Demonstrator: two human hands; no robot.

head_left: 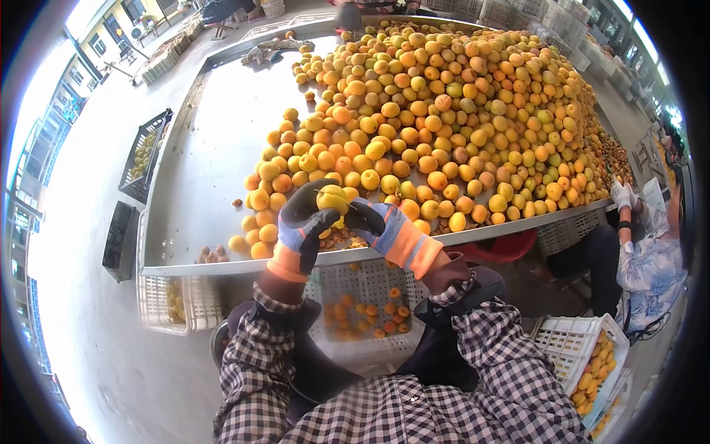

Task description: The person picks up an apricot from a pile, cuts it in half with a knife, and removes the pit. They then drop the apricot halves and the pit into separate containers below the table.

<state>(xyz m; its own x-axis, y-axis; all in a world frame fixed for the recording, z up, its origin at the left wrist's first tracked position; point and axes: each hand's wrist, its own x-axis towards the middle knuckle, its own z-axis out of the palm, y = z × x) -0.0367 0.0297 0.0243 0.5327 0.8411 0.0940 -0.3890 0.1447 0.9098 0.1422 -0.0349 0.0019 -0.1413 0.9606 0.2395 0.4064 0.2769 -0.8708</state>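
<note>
Fruit (333,198), round and yellow-green, sits over the shiny metal table (222,126), pinched in the curled left hand (298,217), gloved black, blue and orange; the likewise-gloved right hand (379,223), fingers bent, touches it, grip unclear. It's probably light and bruisable, best cradled around its middle.

In front of me stands a metal table (214,133) with a raised rim, and a broad heap of orange-yellow fruit (473,111) lies on it. Left of the heap, the tabletop shines with glare. By the heap's far left corner lies a crumpled greyish bundle (274,49). Left of its near end sit small brown lumps (213,255); along its near edge, close to me, I see orange scraps (342,239).
</note>
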